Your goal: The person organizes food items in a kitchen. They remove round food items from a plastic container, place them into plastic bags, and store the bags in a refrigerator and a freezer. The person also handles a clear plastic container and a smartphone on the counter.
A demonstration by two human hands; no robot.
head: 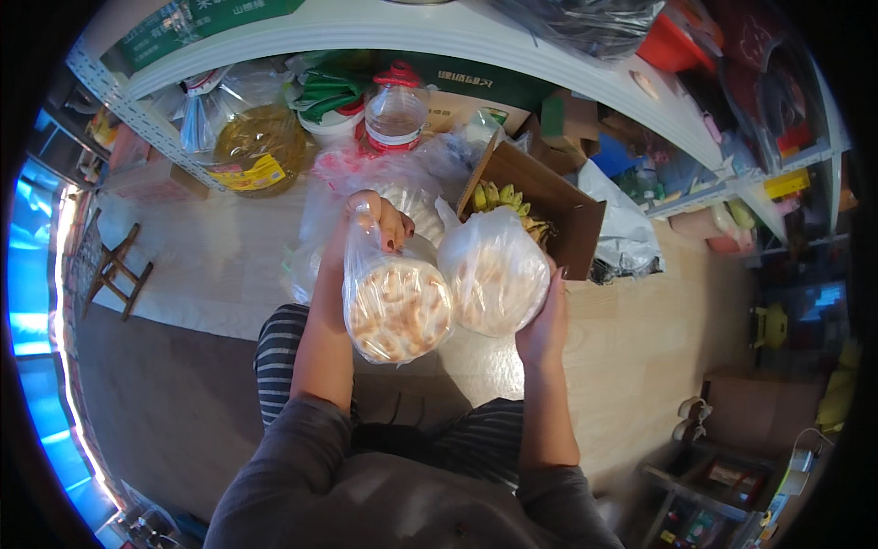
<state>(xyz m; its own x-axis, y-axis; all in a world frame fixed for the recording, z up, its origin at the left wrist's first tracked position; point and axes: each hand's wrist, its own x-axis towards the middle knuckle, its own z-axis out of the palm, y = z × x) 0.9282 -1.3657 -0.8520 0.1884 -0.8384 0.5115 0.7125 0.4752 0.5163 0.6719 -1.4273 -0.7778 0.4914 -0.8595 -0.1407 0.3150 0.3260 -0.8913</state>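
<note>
My left hand (385,218) grips the gathered top of a clear plastic bag of round browned flatbreads (399,309), which hangs below the fingers. Beside it, my right hand (547,312) holds a second plastic bag of round flatbreads (494,274) from its right side; the cloudier plastic partly hides what is inside. The two bags touch or nearly touch. Just behind them stands an open cardboard box (579,233) with bananas (504,197) in it. More translucent plastic bags (411,182) with pale contents lie on the floor beyond my left hand.
A white metal shelf (439,38) spans the far side. Under it are a large bottle of yellow oil (257,151), a red-lidded clear jar (396,113) and a white bucket (333,125). A folding stool (116,271) stands left; a silvery bag (617,219) lies right of the box.
</note>
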